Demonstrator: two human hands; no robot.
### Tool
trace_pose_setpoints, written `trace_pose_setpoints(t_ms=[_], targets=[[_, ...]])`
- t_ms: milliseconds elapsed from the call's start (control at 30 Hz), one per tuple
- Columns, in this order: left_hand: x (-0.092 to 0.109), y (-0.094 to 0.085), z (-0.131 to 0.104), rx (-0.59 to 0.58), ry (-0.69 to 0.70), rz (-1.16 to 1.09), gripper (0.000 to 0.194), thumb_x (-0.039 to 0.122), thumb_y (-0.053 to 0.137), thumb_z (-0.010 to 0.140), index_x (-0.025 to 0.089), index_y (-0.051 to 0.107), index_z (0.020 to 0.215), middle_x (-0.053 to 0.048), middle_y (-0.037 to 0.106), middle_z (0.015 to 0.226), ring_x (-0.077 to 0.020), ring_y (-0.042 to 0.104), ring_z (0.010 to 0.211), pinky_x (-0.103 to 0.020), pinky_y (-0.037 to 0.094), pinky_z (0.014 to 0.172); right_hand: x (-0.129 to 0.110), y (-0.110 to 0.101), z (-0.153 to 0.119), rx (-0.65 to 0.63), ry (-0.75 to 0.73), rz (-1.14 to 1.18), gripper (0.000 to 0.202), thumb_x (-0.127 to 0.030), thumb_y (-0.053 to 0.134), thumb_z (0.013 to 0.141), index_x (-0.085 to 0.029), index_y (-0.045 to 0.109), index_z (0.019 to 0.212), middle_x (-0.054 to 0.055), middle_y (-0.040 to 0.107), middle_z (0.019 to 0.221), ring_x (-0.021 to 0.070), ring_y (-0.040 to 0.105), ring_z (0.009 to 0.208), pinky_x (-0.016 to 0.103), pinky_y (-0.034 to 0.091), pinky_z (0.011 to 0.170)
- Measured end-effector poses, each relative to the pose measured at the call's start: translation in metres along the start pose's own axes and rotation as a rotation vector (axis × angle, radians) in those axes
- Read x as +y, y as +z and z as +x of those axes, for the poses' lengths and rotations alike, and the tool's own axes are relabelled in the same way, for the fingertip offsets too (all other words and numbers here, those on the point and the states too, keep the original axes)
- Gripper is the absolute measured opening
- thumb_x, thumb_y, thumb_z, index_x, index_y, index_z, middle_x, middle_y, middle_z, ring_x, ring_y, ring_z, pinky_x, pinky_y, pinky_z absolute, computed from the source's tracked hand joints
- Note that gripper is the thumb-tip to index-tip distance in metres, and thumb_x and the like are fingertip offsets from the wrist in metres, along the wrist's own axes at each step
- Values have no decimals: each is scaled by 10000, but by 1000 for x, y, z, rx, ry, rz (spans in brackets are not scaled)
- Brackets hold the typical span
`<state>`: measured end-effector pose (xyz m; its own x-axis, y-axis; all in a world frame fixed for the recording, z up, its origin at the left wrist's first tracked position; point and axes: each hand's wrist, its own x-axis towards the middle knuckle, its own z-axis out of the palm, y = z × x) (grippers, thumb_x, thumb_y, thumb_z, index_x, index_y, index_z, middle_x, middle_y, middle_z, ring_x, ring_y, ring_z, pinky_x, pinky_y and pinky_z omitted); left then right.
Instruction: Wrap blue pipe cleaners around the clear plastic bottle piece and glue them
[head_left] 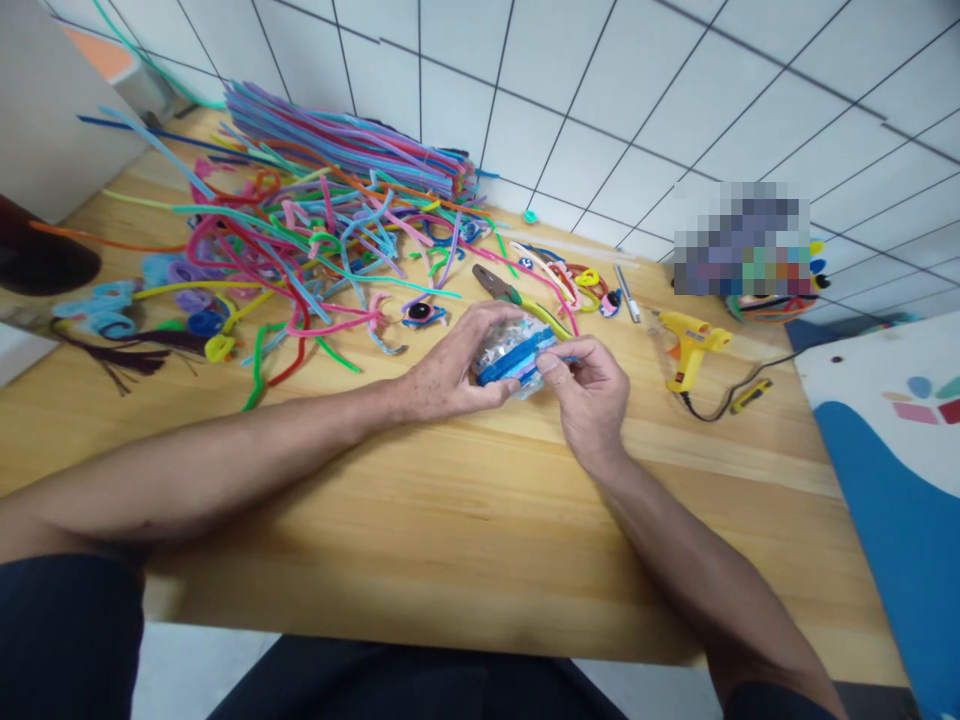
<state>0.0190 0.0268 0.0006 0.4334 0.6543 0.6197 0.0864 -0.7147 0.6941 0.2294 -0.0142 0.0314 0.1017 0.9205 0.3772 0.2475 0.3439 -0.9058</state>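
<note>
In the head view, your left hand [461, 365] holds a shiny, clear bundle [493, 350] crossed by blue strips [517, 357]. Thumb and fingers wrap its left side. Your right hand [592, 395] is closed in a pinch at the bundle's right edge, thumb and fingertips on the end of the strips; you cannot tell exactly how many it grips. The bundle sits between your two hands, over the middle of the table [420, 530].

Just behind it lie the pliers [495, 284], jaws pointing up and left, with yellow-green handles running behind the bundle. To your left spreads a tangle of coloured pipe cleaners [300, 250], with a thick, neat stack [345, 145] behind it along the tiled wall [570, 110]. To your right, you see a slim knife [627, 295], a yellow glue gun [691, 345] with its black cord [709, 416], and a small yellow cutter [751, 396] beside the cord.
</note>
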Motion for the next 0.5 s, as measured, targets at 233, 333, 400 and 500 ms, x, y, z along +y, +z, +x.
trace_pose_setpoints(t_ms=[233,333,400,500], targets=[[-1,-2,-1,-18,-56,7,709,453,784,921,283,484,1541,-154,573,1558,-357,560,1485,-575,473,1276,-3,0,0,-21,21,-10,281,-504,865,889,-249,752,930,-40,686,763,140,562,674,295,481,647],[-1,-3,-2,-8,-112,-10,717,523,789,920,280,503,1530,-149,579,1555,-354,573,1467,-563,486,1268,-4,-1,0,-44,9,-3,299,-511,860,890,-258,742,997,-49,649,750,144,568,678,293,481,640],[-1,-3,-2,-3,-126,-14,706,535,780,931,280,505,1529,-148,581,1549,-348,583,1455,-553,503,1252,-4,-1,0,-59,-9,-4,292,-506,853,897,-262,737,1006,-44,653,766,148,582,699,298,487,653],[0,-3,-2,4,-117,-20,689,512,782,938,278,507,1524,-151,588,1538,-352,589,1444,-560,508,1243,-4,-1,-1,-61,-31,-10,257,-475,847,908,-255,730,970,-41,651,776,147,576,714,300,483,670]])
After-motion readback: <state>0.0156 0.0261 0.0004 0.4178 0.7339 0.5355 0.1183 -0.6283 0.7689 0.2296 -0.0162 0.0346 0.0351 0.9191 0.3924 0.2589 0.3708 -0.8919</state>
